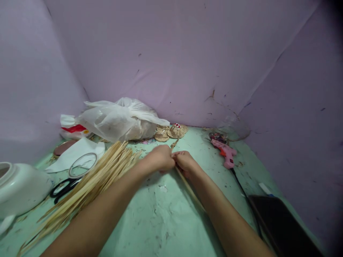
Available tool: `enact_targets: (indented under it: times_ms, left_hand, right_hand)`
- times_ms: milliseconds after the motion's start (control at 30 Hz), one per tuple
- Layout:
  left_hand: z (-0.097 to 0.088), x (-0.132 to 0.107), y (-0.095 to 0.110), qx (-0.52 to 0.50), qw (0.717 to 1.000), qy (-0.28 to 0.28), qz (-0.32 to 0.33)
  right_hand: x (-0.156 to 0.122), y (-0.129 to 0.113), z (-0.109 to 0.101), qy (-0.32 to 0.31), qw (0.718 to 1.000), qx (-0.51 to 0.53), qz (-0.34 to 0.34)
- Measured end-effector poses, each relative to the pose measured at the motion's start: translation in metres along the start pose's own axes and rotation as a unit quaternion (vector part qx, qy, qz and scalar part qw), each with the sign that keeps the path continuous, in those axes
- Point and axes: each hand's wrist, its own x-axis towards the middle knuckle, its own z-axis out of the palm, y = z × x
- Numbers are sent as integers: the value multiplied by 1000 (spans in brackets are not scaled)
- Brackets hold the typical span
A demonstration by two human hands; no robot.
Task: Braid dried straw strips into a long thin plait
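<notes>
**Hands.** Left hand (160, 159) and right hand (184, 162) meet knuckle to knuckle at mid-surface. The fingers of both are curled narrow and pinch the same straw strand (190, 190).

**Straw strand.** A thin pale strip that runs from the pinch toward 5 o'clock, along the right forearm and lying on the surface (160, 221). A short braided end (174, 144) shows just past the hands at 12 o'clock.

**At 8 o'clock of the hands.**
- Straw bundle (93, 182), loose and fanned, just beside the left forearm.
- Black scissors (63, 189), partly under the bundle.
- Wire ring (83, 165), resting on a white sheet (77, 151).
- White jar (18, 185), at the frame edge.

**At 10 to 11 o'clock.** White plastic bag (120, 119), knotted, with a red-and-white packet (72, 129) beside it.

**At 12 o'clock.** Small woven straw pieces (171, 132), against the bag.

**At 2 o'clock.** Pink glue gun (225, 151), lying flat, with its cord trailing toward 4 o'clock.

**At 4 o'clock.** Dark flat slab (281, 225), type not discernible.
</notes>
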Motion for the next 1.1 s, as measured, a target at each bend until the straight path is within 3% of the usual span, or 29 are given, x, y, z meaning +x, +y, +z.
enact_targets:
  times_ms: [100, 167, 267, 333, 500, 633, 733, 800, 900, 933, 1067, 1100]
  left_hand:
    - [-20, 15, -18, -127, 990, 41, -55]
    - [-21, 22, -25, -222, 972, -15, -73]
    - [-8, 26, -27, -321, 935, -139, -63]
    - [1, 27, -26, -336, 927, -159, -58]
    - [6, 25, -23, -260, 958, -108, -49]
    - [11, 27, -22, -133, 990, -39, -21]
    - [14, 31, -24, -47, 998, 34, 20]
    - [10, 30, -26, -16, 998, 34, 49]
    - [-12, 21, -28, -6, 998, -38, 53]
    - [-22, 15, -29, 2, 998, -33, 45]
    - [-69, -17, -36, 135, 987, 82, 27]
    - [-78, -25, -38, 169, 982, 86, 20]
  right_hand:
    - [-5, -6, 0, -34, 999, 8, 15]
    - [-7, -7, 0, -48, 999, 17, 16]
    - [-6, -6, -3, -82, 996, 26, 7]
    - [-4, -5, -6, -102, 995, 16, -1]
    - [-3, -5, -13, -127, 986, -100, -38]
    - [0, -4, -12, -56, 982, -174, -42]
    - [2, -1, -11, -15, 978, -203, -38]
    - [3, 1, -12, -8, 977, -209, -44]
    - [2, 1, -12, -6, 977, -205, -56]
    - [1, 0, -12, -6, 978, -202, -55]
    - [-4, -5, -12, -16, 981, -190, -36]
    - [-5, -6, -11, -17, 982, -186, -29]
